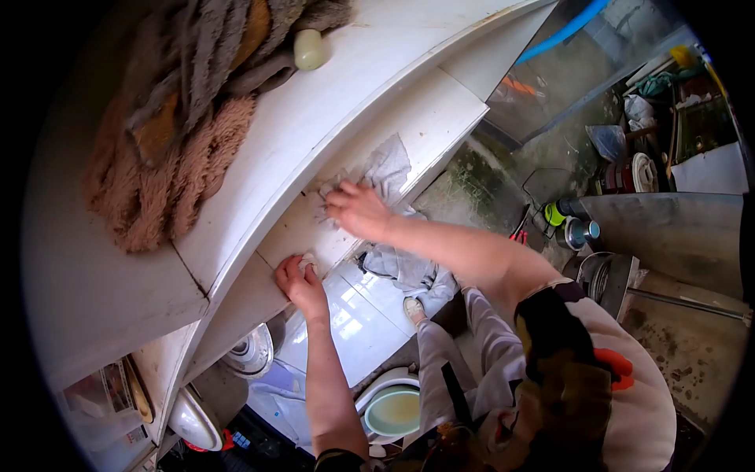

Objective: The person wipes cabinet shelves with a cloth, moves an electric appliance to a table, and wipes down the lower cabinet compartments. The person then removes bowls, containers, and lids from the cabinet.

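Note:
A thin grey cloth (388, 167) lies crumpled on the white lower shelf (448, 110). My right hand (358, 211) presses down on the bunched end of it, fingers curled into the fabric. Nearer the shelf's left part, my left hand (300, 285) is closed around a small whitish wad (308, 263), perhaps cloth or paper, mostly covered by the fingers. The hand rests at the shelf's front edge. Small dark specks dot the shelf surface around both hands.
Above the shelf runs a curved white counter (307, 118) with brown and grey towels (173, 173) and a pale green cup-like object (310, 49). Below are a pale green basin (392, 412), a metal lid (250, 351) and a grey cloth heap (405, 267). Clutter stands at right.

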Demonstrator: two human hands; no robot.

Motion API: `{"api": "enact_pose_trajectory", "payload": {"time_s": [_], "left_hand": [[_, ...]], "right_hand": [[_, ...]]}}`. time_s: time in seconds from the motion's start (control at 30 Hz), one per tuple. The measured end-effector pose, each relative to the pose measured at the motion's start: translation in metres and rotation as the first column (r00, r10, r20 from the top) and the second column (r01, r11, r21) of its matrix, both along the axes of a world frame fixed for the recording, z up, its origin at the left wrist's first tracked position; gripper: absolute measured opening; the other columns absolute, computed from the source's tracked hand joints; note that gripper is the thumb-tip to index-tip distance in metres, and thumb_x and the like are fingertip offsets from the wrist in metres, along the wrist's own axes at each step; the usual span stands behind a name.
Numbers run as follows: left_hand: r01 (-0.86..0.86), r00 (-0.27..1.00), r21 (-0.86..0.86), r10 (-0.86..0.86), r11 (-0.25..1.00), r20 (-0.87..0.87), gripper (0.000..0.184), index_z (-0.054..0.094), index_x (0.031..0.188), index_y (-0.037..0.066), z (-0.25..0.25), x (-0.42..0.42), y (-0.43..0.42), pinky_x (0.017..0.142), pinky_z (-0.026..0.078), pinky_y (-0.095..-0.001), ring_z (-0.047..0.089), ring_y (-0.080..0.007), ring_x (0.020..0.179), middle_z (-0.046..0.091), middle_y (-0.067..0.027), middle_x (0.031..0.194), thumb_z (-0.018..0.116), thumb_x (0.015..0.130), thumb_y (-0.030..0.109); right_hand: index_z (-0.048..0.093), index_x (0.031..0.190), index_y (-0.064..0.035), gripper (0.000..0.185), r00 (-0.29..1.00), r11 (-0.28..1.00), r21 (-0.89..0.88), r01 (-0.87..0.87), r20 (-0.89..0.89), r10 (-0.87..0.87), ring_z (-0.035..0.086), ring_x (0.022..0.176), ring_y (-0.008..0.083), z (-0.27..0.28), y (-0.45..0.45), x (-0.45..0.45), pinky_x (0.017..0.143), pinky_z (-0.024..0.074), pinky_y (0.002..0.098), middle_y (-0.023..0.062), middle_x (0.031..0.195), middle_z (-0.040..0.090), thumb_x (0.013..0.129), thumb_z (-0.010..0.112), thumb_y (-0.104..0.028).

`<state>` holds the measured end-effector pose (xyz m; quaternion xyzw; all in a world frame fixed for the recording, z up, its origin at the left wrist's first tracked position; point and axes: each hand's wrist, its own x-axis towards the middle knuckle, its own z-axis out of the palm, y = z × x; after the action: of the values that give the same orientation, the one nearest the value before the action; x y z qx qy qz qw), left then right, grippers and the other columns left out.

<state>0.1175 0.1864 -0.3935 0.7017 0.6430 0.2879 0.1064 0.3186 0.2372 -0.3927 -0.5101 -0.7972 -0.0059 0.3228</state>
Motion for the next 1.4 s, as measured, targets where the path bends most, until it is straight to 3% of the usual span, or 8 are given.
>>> {"api": "enact_pose_trajectory", "payload": {"time_s": [0.23, 0.47, 0.67, 0.77, 0.9, 1.03, 1.2, 1.4], "left_hand": [[-0.022, 0.999, -0.009, 0.022, 1.000, 0.038, 0.025, 0.056, 0.095, 0.002, 0.003, 0.003, -0.001, 0.087, 0.039, -0.0405, 0.046, -0.0326, 0.100, 0.050, -0.0139, 0.106, 0.061, 0.071, -0.005], [-0.085, 0.996, -0.015, 0.085, 0.996, -0.016, 0.027, 0.056, 0.095, 0.004, 0.001, 0.014, -0.001, 0.087, 0.038, -0.0426, 0.046, -0.0336, 0.100, 0.050, -0.0135, 0.107, 0.060, 0.070, -0.006], [-0.031, 0.999, -0.007, 0.031, 0.999, -0.033, 0.026, 0.056, 0.094, 0.004, -0.005, 0.003, 0.002, 0.087, 0.038, -0.0431, 0.047, -0.0340, 0.100, 0.051, -0.0143, 0.107, 0.059, 0.070, -0.004], [0.012, 1.000, -0.012, -0.012, 1.000, 0.006, 0.028, 0.058, 0.095, 0.004, -0.007, -0.006, 0.003, 0.089, 0.038, -0.0419, 0.048, -0.0331, 0.100, 0.051, -0.0144, 0.107, 0.059, 0.068, -0.005], [-0.015, 0.995, -0.071, 0.008, 0.997, -0.098, 0.033, 0.058, 0.099, 0.005, 0.004, -0.006, 0.006, 0.094, 0.034, -0.0423, 0.047, -0.0331, 0.105, 0.051, -0.0140, 0.113, 0.060, 0.067, -0.004], [0.082, 0.942, 0.002, -0.077, 0.997, -0.326, 0.050, 0.050, 0.119, 0.011, 0.064, 0.075, 0.017, 0.100, 0.028, -0.0456, 0.033, -0.0370, 0.122, 0.038, -0.0150, 0.133, 0.062, 0.071, 0.003], [0.377, 0.892, -0.031, -0.371, 0.926, -0.257, 0.063, 0.039, 0.132, 0.017, 0.056, 0.174, 0.084, 0.104, 0.023, -0.0495, 0.021, -0.0407, 0.129, 0.025, -0.0150, 0.142, 0.066, 0.076, 0.028], [0.459, 0.864, -0.021, -0.452, 0.888, -0.223, 0.065, 0.039, 0.132, 0.019, 0.004, 0.254, 0.178, 0.103, 0.025, -0.0502, 0.020, -0.0416, 0.128, 0.025, -0.0139, 0.142, 0.065, 0.075, 0.032]], "right_hand": [[0.067, 0.082, -0.0129, 0.018, 0.716, 0.741, -0.098, 0.664, 0.367, -0.593, 0.056, 0.090, 0.0259, 0.011, 0.057, 0.174, 0.065, 0.0513, 0.0382, 0.0062, 0.092, 0.061, 0.070, 0.055, -0.012], [0.064, 0.074, -0.0087, 0.012, 0.950, 0.950, -0.045, 0.308, 0.076, -0.304, 0.054, 0.091, 0.0242, -0.011, 0.007, 0.004, 0.068, 0.0489, 0.0393, 0.0051, 0.091, 0.060, 0.064, 0.060, -0.010], [0.066, 0.081, -0.0117, 0.017, 0.961, 0.836, -0.534, -0.126, -0.274, -0.030, 0.051, 0.096, 0.0246, 0.016, 0.005, -0.020, 0.080, 0.0449, 0.0387, 0.0016, 0.095, 0.059, 0.066, 0.068, -0.019], [0.066, 0.087, -0.0110, 0.024, 0.849, 0.918, -0.373, -0.132, -0.521, -0.089, 0.050, 0.098, 0.0269, 0.040, 0.030, 0.021, 0.085, 0.0426, 0.0404, 0.0035, 0.097, 0.059, 0.068, 0.070, -0.025], [0.062, 0.104, -0.0125, 0.039, 0.886, 0.992, 0.017, 0.124, -0.452, -0.103, 0.047, 0.106, 0.0320, 0.067, 0.052, 0.107, 0.093, 0.0372, 0.0428, 0.0120, 0.110, 0.056, 0.069, 0.070, -0.025], [0.058, 0.107, -0.0060, 0.037, 0.687, 0.889, -0.195, 0.415, -0.573, -0.446, 0.044, 0.111, 0.0318, 0.031, 0.028, 0.172, 0.092, 0.0392, 0.0386, 0.0123, 0.116, 0.053, 0.074, 0.063, -0.021], [0.060, 0.095, -0.0039, 0.023, 0.564, 0.828, -0.392, 0.401, -0.608, -0.560, 0.057, 0.086, 0.0299, -0.017, 0.003, 0.214, 0.075, 0.0469, 0.0372, 0.0117, 0.095, 0.058, 0.073, 0.059, -0.001], [0.058, 0.086, -0.0047, 0.018, 0.604, 0.854, -0.174, 0.491, -0.638, -0.477, 0.056, 0.078, 0.0314, -0.033, 0.020, 0.234, 0.068, 0.0470, 0.0396, 0.0121, 0.085, 0.056, 0.071, 0.054, 0.004]]}}
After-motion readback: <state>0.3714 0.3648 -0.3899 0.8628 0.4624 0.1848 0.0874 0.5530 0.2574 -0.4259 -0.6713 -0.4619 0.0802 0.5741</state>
